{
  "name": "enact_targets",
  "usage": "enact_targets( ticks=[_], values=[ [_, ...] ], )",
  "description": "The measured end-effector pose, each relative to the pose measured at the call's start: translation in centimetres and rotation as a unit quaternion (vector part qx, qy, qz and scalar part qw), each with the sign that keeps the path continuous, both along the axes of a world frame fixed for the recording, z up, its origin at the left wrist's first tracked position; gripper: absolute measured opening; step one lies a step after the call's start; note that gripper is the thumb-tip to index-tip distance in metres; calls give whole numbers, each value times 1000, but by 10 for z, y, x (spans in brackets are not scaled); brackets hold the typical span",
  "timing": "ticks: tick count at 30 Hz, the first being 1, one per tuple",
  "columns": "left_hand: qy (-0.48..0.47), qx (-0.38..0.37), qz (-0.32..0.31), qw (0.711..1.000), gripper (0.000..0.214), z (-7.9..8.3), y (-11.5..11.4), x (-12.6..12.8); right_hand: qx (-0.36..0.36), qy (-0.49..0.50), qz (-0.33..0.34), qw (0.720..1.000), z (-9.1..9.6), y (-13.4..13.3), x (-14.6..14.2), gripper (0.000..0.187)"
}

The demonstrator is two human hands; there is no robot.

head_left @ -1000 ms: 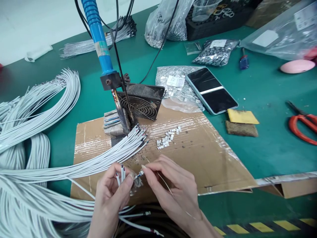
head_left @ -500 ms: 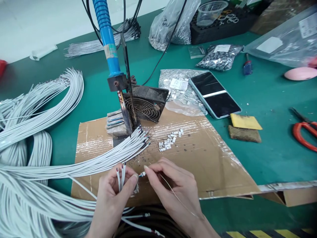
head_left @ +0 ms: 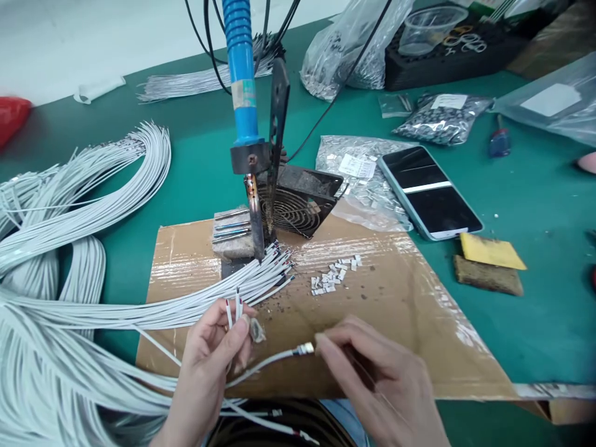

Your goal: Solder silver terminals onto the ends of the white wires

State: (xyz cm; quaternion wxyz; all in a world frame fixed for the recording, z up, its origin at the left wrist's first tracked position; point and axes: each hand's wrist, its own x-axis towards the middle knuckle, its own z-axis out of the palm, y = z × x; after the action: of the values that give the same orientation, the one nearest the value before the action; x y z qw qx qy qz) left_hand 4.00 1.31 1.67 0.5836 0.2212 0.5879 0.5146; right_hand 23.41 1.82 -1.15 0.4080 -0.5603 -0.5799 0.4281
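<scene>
My left hand (head_left: 212, 357) is closed around a few white cables (head_left: 239, 305), their stripped ends sticking up past the thumb. A small greyish lump (head_left: 257, 331) shows beside its fingertips; I cannot make out what it is. One white cable (head_left: 267, 360) runs out to the right from under this hand and ends in a small white connector (head_left: 305, 349). At that connector's tip, the thumb and forefinger of my right hand (head_left: 377, 379) are pinched together, slightly blurred. A thin wire faintly crosses the right palm. Loose small connectors (head_left: 333, 277) lie on the cardboard (head_left: 400, 335).
A blue-handled soldering iron (head_left: 242, 81) hangs in a stand above a cable bundle (head_left: 200, 301), beside a dark fan (head_left: 298, 202). Coiled cables (head_left: 139, 180) fill the left side. To the right lie a phone (head_left: 431, 192), a yellow sponge (head_left: 493, 250) and a bag of parts (head_left: 358, 174).
My right hand has moved right and down, away from the left hand. The cable with the connector now stretches out between them. The view has shifted slightly.
</scene>
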Motion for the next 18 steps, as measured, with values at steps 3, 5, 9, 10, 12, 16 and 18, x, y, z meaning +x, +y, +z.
enact_targets(
  ticks=[3, 5, 9, 10, 12, 16, 18],
  values=[
    [-34, -19, 9, 999, 32, 0, -1, 1, -38, 53, -78, 995, 4, 0, 6, 54],
    [-35, -32, 7, 999, 36, 1, -3, 3, -49, 78, -102, 991, 7, 1, 4, 59],
    [25, -50, -9, 998, 44, 5, -6, 6, -30, 112, -52, 992, 8, 6, -13, 24],
    [42, -50, -13, 998, 46, 6, -6, 6, -23, 126, -27, 991, 8, 8, -19, 16],
    [63, -48, -24, 997, 47, 8, -7, 7, -30, 151, 18, 988, 8, 12, -30, 8],
    [63, -44, -43, 996, 50, 10, -9, 10, -90, 185, 36, 978, 11, 19, -42, 3],
    [63, -39, -42, 996, 50, 10, -11, 11, -99, 202, 30, 974, 12, 20, -44, 6]
  ],
)
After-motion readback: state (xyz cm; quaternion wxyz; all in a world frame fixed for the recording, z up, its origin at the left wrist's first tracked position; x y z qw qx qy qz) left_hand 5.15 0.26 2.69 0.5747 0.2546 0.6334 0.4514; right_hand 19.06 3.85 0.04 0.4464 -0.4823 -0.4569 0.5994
